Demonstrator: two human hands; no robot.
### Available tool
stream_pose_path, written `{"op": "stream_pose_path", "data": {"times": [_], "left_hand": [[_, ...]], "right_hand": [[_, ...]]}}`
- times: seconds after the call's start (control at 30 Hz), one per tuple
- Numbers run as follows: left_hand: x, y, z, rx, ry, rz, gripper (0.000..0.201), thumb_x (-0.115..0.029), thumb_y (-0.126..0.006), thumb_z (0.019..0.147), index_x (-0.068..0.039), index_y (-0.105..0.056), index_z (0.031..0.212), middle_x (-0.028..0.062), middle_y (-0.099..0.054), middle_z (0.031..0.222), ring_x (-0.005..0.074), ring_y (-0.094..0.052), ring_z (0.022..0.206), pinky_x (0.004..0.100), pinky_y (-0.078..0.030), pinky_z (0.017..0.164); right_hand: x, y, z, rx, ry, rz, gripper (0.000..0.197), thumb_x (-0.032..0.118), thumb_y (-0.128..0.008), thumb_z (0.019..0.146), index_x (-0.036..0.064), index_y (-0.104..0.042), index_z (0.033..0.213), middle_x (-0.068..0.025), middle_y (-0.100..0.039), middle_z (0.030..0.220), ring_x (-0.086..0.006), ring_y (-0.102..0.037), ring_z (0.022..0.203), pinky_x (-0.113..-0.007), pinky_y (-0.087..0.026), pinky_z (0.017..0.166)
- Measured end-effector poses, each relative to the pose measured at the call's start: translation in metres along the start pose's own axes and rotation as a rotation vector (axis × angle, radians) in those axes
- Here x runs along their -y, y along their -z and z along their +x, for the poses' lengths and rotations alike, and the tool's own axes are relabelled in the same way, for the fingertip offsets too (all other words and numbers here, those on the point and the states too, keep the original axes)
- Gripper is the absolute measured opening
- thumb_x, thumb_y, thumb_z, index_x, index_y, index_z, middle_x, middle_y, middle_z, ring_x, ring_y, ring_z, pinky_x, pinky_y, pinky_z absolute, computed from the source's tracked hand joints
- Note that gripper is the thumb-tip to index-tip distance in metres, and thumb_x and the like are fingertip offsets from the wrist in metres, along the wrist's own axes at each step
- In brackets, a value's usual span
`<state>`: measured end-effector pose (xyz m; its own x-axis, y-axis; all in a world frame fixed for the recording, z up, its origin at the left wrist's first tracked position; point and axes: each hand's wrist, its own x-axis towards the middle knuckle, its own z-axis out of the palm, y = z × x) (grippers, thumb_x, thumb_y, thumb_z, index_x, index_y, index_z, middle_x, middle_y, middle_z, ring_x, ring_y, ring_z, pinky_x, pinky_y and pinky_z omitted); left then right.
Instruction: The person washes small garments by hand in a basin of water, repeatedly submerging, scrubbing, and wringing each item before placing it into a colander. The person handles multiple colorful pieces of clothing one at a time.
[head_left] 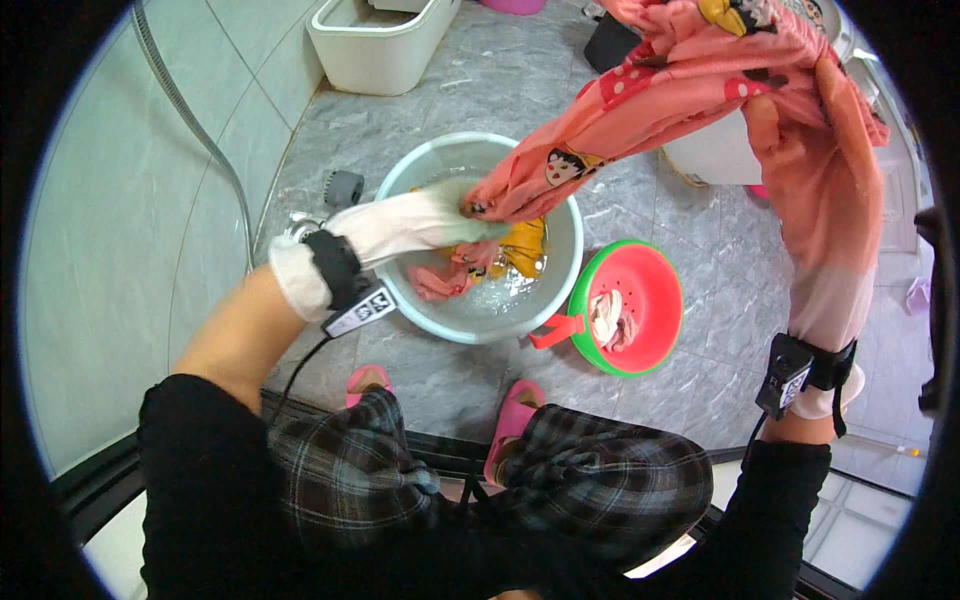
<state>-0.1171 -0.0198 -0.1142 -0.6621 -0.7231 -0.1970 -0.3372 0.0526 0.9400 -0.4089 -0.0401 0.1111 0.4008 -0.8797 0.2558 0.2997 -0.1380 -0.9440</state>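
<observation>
A wet coral-pink garment (640,125) with cartoon prints stretches from the basin up to the upper right. My gloved left hand (450,215), slightly blurred, is closed around its lower end over the water. The upper part is bunched in my right hand (815,150), raised high at the right; folds of fabric partly hide those fingers. Below my left hand stands a pale blue basin (574,265) of water. A mustard-yellow cloth (525,247) and a piece of pink fabric (440,283) lie in it.
Touching the basin's right side is a red, green-rimmed colander (655,290) holding small white and pink cloths (606,318). A white tub (380,55) stands at the back. A shower hose (200,135) hangs along the left wall. Pink slippers (512,425) are on my feet.
</observation>
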Motion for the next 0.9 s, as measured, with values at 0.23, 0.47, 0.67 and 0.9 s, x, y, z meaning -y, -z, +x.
{"op": "stream_pose_path", "data": {"times": [0.23, 0.47, 0.67, 0.9], "left_hand": [[-0.03, 0.033, -0.035, -0.132, -0.051, 0.003, 0.031, -0.023, -0.062, 0.095, -0.002, -0.063, 0.118, -0.0035, -0.067, 0.099, 0.0032, -0.052, 0.089, 0.0247, -0.047, 0.079], [-0.072, 0.016, -0.04, -0.072, -0.091, -0.052, 0.028, -0.024, -0.062, 0.095, -0.001, -0.064, 0.111, 0.0003, -0.067, 0.089, 0.007, -0.058, 0.081, 0.0263, -0.049, 0.074], [-0.063, 0.005, -0.038, -0.107, 0.036, -0.001, 0.026, -0.023, -0.063, 0.094, 0.0, -0.064, 0.105, 0.0011, -0.066, 0.084, 0.0076, -0.058, 0.078, 0.0266, -0.049, 0.072], [-0.034, 0.016, -0.031, 0.069, 0.295, 0.489, 0.042, -0.039, -0.065, 0.08, 0.003, -0.065, 0.085, 0.0222, -0.064, 0.076, 0.0335, -0.063, 0.07, 0.0403, -0.048, 0.066]], "right_hand": [[-0.111, 0.006, -0.045, -0.086, -0.403, -0.147, 0.028, 0.025, -0.062, 0.096, 0.0031, -0.064, 0.112, -0.0077, -0.071, 0.105, -0.013, -0.068, 0.089, -0.028, -0.056, 0.08], [-0.213, -0.002, -0.095, -0.102, -1.01, -0.202, 0.049, 0.039, -0.062, 0.095, 0.0056, -0.053, 0.13, -0.0093, -0.067, 0.115, -0.0183, -0.066, 0.098, -0.032, -0.054, 0.08], [-0.207, 0.01, -0.091, -0.092, -0.933, -0.52, 0.075, 0.044, -0.064, 0.093, 0.0034, -0.032, 0.146, -0.0144, -0.061, 0.121, -0.021, -0.062, 0.104, -0.034, -0.053, 0.083], [-0.164, 0.06, -0.092, -0.126, -0.87, -0.416, 0.064, 0.04, -0.062, 0.094, 0.0076, -0.039, 0.144, -0.0105, -0.063, 0.12, -0.0194, -0.063, 0.104, -0.037, -0.052, 0.09]]}}
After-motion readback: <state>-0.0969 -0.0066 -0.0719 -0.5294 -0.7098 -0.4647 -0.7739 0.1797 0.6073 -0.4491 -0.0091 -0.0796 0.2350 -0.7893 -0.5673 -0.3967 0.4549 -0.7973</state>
